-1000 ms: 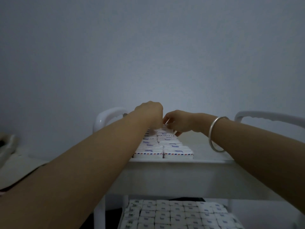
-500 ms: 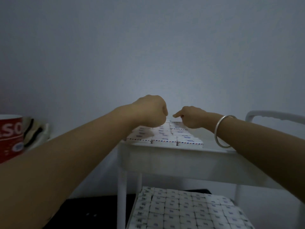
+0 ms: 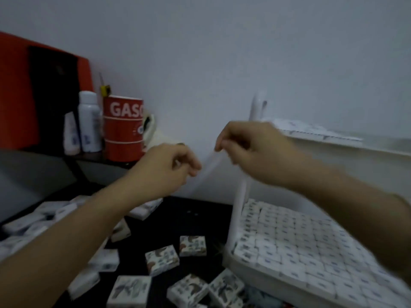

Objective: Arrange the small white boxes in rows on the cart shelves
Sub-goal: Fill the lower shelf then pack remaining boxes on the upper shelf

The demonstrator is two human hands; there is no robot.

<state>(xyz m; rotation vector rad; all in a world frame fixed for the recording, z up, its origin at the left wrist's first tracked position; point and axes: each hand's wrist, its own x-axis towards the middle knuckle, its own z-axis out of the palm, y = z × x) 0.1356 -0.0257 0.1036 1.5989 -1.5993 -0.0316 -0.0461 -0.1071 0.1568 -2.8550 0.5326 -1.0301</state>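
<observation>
Whereas left hand (image 3: 169,167) and right hand (image 3: 251,150) hang curled and blurred beside the cart (image 3: 239,207), grip on anything not determinable, loose small white boxes (image 3: 162,258) lie on the dark floor (image 3: 200,218), lower shelf (image 3: 242,262) packed, top shelf (image 3: 355,144) part-filled: step judged fetching; next, pinch one floor box.

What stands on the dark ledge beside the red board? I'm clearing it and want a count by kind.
White bottles: 2 (taller, shorter)
Red container lettered GASO: 1
Total: 3
A small yellow item behind them is too unclear to count.
</observation>
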